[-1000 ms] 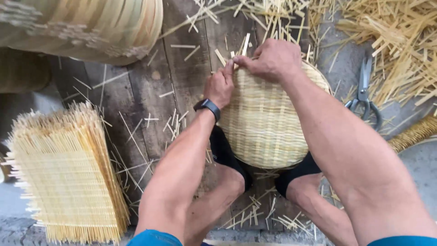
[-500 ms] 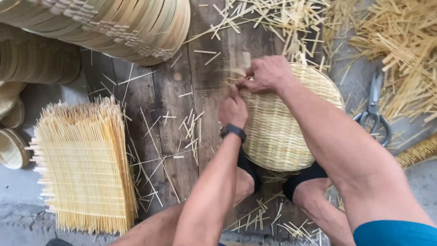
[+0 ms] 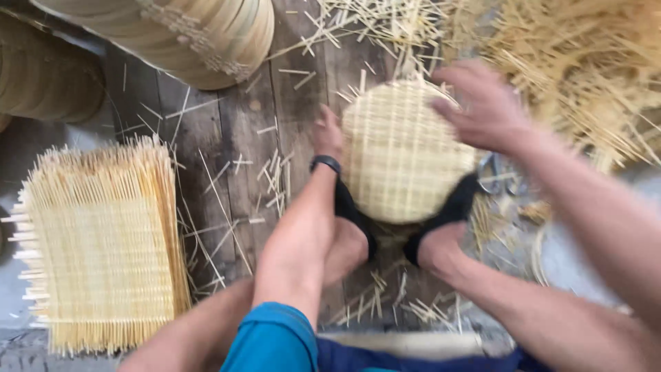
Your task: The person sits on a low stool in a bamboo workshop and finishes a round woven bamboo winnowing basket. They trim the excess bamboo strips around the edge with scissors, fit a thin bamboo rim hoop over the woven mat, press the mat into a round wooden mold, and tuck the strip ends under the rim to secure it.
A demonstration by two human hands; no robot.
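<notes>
Our left hand (image 3: 328,136) rests open against the round pale woven bamboo basket (image 3: 403,155); our right hand (image 3: 482,110) hovers above it, open, blurred.

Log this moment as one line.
left hand: on woven basket left edge | right hand: open above rim | feet: clamping basket

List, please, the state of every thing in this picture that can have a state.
woven basket: bottom up, clamped between both feet
left hand: touching the basket's left edge
right hand: open, blurred, by the basket's upper right edge
scissors: lying on the floor, mostly hidden
flat woven mats: stacked, ends untrimmed
</notes>
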